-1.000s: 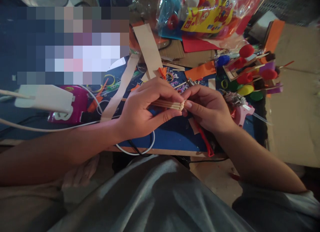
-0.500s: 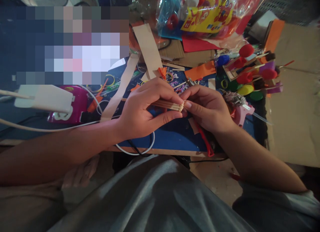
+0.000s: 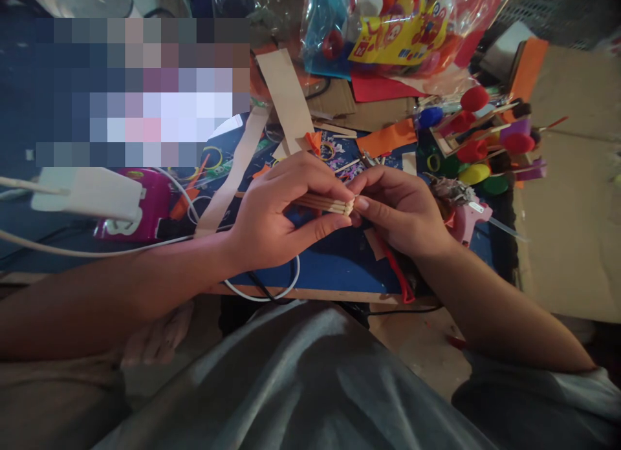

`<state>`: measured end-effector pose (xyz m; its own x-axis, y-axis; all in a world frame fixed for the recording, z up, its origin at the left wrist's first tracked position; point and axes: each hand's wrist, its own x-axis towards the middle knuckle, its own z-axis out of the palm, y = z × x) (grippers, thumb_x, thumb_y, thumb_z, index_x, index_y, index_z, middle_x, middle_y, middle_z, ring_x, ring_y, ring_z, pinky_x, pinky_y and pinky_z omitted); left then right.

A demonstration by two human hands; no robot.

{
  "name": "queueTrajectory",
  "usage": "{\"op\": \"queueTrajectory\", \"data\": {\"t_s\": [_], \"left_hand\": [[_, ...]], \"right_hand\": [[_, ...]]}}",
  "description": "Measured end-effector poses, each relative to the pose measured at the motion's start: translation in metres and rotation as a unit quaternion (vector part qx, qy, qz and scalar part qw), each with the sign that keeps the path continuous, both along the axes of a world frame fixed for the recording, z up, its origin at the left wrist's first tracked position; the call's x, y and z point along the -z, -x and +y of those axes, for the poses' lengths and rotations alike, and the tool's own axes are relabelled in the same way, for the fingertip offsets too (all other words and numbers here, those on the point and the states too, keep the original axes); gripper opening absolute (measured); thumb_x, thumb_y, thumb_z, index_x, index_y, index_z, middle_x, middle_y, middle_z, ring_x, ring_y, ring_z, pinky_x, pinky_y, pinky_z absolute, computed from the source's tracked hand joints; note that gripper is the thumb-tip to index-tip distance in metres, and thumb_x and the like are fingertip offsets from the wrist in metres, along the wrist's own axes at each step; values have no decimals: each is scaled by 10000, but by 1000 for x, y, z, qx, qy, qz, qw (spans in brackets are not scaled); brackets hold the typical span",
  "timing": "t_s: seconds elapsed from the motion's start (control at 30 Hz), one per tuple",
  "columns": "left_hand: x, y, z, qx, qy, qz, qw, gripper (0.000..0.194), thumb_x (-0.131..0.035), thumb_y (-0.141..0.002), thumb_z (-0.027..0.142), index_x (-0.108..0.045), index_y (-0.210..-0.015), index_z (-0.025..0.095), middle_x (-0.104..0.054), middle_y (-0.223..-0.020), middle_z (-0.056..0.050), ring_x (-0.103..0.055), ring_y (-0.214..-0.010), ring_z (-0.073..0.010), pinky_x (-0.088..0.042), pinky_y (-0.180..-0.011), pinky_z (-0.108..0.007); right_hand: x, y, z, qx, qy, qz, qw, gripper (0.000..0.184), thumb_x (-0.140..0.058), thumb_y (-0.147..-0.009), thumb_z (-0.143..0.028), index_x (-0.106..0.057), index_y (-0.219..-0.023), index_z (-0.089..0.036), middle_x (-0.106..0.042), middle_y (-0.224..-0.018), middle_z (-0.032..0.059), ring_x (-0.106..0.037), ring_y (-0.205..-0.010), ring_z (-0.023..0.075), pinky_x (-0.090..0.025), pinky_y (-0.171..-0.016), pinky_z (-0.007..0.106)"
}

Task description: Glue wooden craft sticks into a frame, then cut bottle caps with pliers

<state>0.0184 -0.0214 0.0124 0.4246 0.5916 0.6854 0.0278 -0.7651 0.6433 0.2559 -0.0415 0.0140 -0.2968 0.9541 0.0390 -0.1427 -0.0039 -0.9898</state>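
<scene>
A bundle of thin wooden sticks [image 3: 330,204] lies across my left hand [image 3: 281,211], which is closed around it with thumb and fingers near the right-hand ends. My right hand [image 3: 402,207] is closed in a pinch at those same ends, its thumb touching them. Whether its fingertips grip the sticks or some small thing there is hidden. Both hands are above the blue tabletop [image 3: 330,269]. Below my right hand lies a red-handled tool [image 3: 402,275], partly covered by the hand.
A pink glue gun [image 3: 470,220] and sticks with coloured pom-poms [image 3: 478,149] stand to the right. Behind are an orange strip [image 3: 385,138], a beige strip [image 3: 286,101] and a plastic bag of pom-poms [image 3: 388,30]. At left, a white charger [image 3: 87,194] sits in a magenta power socket [image 3: 155,198].
Both hands keep nearly the same grip around the bundle. The view has shifted very slightly; nothing else has visibly moved.
</scene>
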Motion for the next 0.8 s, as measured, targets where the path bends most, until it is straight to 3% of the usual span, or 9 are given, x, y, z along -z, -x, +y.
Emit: {"op": "queueTrajectory", "data": {"t_s": [0.2,0.37,0.5,0.8], "left_hand": [[-1,0,-1,6,5,1,1000,214,-920,-994,270,-826,-1179,217,-817,-1102,-76,-821,-979,-179,-710,-733,-256],[-2,1,-2,-9,21,9,1000,184,-907,-1012,324,-832,-1166,256,-831,-1101,-74,-813,-953,-192,-742,-803,-340],[-2,1,-2,-21,48,18,998,193,-880,-1035,390,-838,-1161,250,-827,-1133,-84,-791,-918,-173,-714,-732,-296],[1,0,-1,-23,42,4,999,189,-887,-1018,313,-828,-1163,209,-808,-1118,-68,-773,-910,-151,-681,-723,-257]], "right_hand": [[-2,1,0,2,3,2,1000,360,-1075,-821,-456,-835,-938,-214,-761,-858,0,-673,-676,112,-622,-617,230],[1,0,-1,0,2,3,1000,351,-1052,-849,-479,-837,-958,-225,-771,-886,11,-671,-670,126,-624,-615,260],[6,-2,0,21,-2,11,1000,325,-989,-917,-528,-844,-1034,-262,-780,-929,17,-684,-716,153,-616,-650,296],[13,-5,4,65,-23,6,998,334,-950,-939,-568,-848,-1096,-291,-763,-1037,36,-623,-754,177,-549,-651,338]]}}
